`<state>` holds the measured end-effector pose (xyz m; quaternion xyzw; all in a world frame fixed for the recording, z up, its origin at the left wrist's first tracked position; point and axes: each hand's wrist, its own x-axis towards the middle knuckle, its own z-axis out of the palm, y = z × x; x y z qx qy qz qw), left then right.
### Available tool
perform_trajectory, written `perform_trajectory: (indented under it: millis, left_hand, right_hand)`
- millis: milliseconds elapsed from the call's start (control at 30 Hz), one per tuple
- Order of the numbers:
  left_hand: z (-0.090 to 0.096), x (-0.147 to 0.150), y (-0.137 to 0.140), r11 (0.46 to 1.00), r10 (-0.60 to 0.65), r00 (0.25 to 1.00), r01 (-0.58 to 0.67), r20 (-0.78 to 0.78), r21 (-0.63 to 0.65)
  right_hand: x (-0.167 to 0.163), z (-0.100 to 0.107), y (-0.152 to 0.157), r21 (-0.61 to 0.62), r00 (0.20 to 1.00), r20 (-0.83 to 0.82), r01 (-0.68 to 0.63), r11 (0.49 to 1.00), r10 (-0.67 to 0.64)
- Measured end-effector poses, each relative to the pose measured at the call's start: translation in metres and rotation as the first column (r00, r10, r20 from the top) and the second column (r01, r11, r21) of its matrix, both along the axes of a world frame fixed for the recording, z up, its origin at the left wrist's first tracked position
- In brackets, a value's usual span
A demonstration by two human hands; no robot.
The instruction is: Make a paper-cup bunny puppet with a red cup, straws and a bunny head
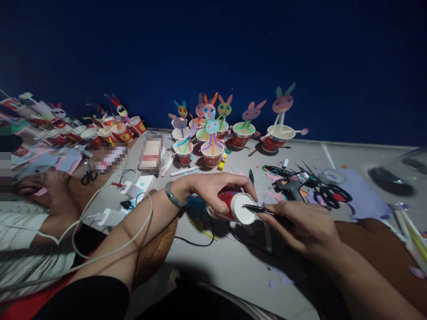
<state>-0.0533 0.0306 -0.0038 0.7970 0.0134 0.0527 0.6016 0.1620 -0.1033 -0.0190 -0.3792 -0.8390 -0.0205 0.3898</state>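
Note:
My left hand (216, 189) is wrapped round a red paper cup (229, 205), which lies on its side above the table. The cup's white round base (245, 213) faces right. In my right hand (300, 222) is a slim black pointed tool (258, 208), its tip at the white base; whether it is a pen or closed scissors I cannot tell. Whether the tip has pierced the base is also unclear. Behind my hands stand several paper cups (212, 159) with colourful rabbit-like paper figures (224, 109) on coloured stems rising out of them.
On the right are a black glue gun (293, 184), black-handled scissors (333, 196), purple paper (363, 191) and a clear container (393, 175). White chargers (111, 216) and cables lie left, one cable crossing my left forearm. Another person's hands (55, 182) are at far left.

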Motion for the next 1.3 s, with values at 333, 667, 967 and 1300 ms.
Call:
perform_trajectory:
  millis: [333, 667, 967, 1300]
  left_hand:
    - [0.0015, 0.0001, -0.0011, 0.989, -0.055, 0.998, 0.052, -0.020, -0.142]
    - [0.0035, 0.0024, -0.0068, 0.936, -0.076, 0.992, 0.037, -0.100, -0.350]
    - [0.0002, 0.0041, -0.0071, 0.882, -0.139, 0.989, 0.100, -0.052, -0.460]
    - [0.0058, 0.0048, -0.0083, 0.871, -0.123, 0.986, 0.055, -0.109, -0.487]
  right_hand:
    - [0.0024, 0.0009, -0.0007, -0.037, 0.998, -0.013, -0.057, 0.998, 0.056]
    - [0.0002, -0.0025, -0.0039, -0.095, 0.996, -0.026, -0.084, 0.992, 0.082]
    - [-0.0015, 0.0000, -0.0038, -0.199, 0.983, -0.121, -0.158, 0.967, 0.135]
    - [-0.0019, 0.0001, -0.0072, -0.288, 0.985, -0.133, -0.145, 0.947, 0.110]
